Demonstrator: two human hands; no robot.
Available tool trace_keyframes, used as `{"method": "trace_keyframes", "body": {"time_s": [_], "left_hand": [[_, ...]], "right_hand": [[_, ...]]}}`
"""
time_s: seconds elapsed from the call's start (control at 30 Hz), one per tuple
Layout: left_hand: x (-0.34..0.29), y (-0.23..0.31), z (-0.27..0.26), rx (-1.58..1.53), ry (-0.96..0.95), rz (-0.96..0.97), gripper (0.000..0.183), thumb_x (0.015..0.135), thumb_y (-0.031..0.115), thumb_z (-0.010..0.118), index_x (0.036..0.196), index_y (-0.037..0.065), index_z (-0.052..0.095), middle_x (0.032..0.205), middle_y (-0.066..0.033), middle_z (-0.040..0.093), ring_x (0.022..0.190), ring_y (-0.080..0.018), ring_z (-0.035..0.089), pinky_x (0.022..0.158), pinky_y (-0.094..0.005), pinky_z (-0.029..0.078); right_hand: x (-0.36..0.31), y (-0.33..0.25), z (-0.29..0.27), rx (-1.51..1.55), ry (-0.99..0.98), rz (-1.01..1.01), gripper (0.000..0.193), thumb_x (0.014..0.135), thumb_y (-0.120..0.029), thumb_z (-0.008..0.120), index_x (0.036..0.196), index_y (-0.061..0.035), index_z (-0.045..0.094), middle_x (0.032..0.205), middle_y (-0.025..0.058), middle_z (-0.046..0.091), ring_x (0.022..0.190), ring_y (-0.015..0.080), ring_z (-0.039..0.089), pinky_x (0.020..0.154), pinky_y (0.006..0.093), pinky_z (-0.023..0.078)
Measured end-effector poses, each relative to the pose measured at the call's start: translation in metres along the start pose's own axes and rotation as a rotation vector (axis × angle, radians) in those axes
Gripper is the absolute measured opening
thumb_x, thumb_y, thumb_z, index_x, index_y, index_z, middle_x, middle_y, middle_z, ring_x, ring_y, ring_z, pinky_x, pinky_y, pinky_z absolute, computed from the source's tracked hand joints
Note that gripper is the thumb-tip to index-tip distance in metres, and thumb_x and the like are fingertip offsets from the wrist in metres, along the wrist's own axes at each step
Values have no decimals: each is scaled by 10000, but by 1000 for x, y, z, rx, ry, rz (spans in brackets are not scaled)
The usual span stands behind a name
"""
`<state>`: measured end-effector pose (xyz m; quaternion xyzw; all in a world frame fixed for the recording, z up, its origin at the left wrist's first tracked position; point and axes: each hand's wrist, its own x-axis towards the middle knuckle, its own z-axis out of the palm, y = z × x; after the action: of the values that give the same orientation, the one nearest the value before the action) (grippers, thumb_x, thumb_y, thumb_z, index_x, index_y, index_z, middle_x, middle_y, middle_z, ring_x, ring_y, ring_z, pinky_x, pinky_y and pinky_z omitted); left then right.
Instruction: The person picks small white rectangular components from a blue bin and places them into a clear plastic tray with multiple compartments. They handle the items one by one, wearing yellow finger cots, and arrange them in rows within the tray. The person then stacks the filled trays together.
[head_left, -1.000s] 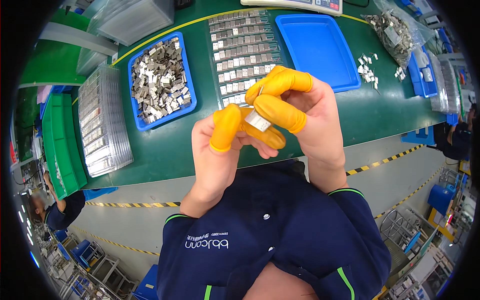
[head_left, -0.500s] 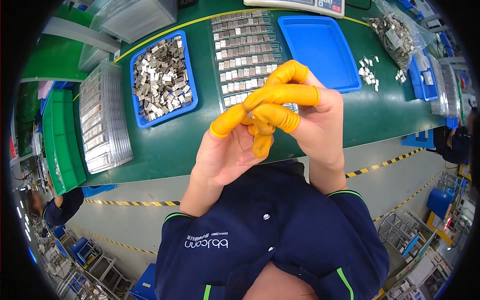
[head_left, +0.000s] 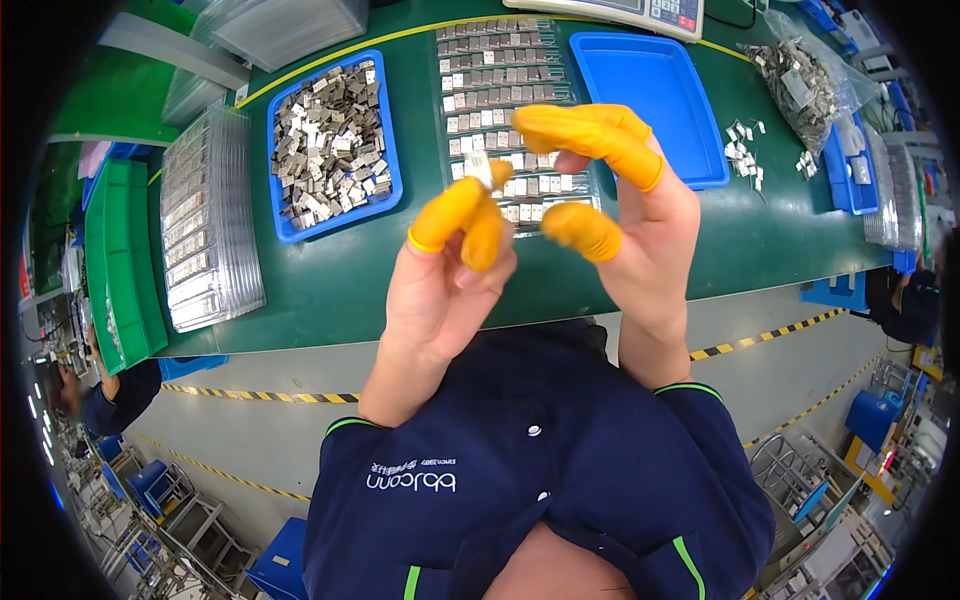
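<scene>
small metal piece (head_left: 480, 170) is pinched by the left hand (head_left: 445, 285), the right hand (head_left: 645, 225) spread beside it holding nothing, while rows (head_left: 495, 97) beyond the hands in a clear tray (head_left: 441, 112) look done and a loose pile (head_left: 335, 145) left of the hands seems not yet done.

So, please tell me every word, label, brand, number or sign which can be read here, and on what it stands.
Shirt: white lettering on the left chest, upside down in this view; I do not copy its wording.
Scale: marks on its keypad, too small to read.
Bag: pale label, too small to read.
White part in the left hand: blurred, nothing readable.
</scene>
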<state>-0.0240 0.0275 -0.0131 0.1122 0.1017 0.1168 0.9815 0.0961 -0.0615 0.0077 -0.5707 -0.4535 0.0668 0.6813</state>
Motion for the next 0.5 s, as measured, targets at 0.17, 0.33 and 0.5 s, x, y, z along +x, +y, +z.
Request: {"method": "trace_keyframes", "body": {"time_s": [0.17, 0.33, 0.5], "left_hand": [[-3, -4, 13, 329, 73, 274, 311, 881, 226, 401, 1099, 9, 443, 601, 8, 443, 423, -26, 309, 402, -154, 257], [-4, -10, 17, 351, 70, 431, 201, 778, 94, 585, 941, -23, 569, 699, -54, 572, 440, -49, 436, 369, -160, 289], [-8, -12, 16, 366, 77, 484, 211, 731, 37, 623, 925, -30, 571, 762, -92, 593, 489, -82, 506, 369, -159, 307]], "right_hand": [[-6, 13, 19, 82, 105, -6, 344, 568, -66, 719, 898, -31, 629, 883, 72, 589, 774, 147, 531, 687, 240, 422], [-9, 10, 26, 435, 125, 115, 218, 657, 10, 656, 871, 20, 613, 869, 96, 598, 767, 153, 537, 704, 256, 427], [-14, -4, 27, 669, 168, 274, 162, 689, 23, 636, 847, 28, 601, 850, 110, 602, 765, 148, 554, 701, 254, 432]]}}
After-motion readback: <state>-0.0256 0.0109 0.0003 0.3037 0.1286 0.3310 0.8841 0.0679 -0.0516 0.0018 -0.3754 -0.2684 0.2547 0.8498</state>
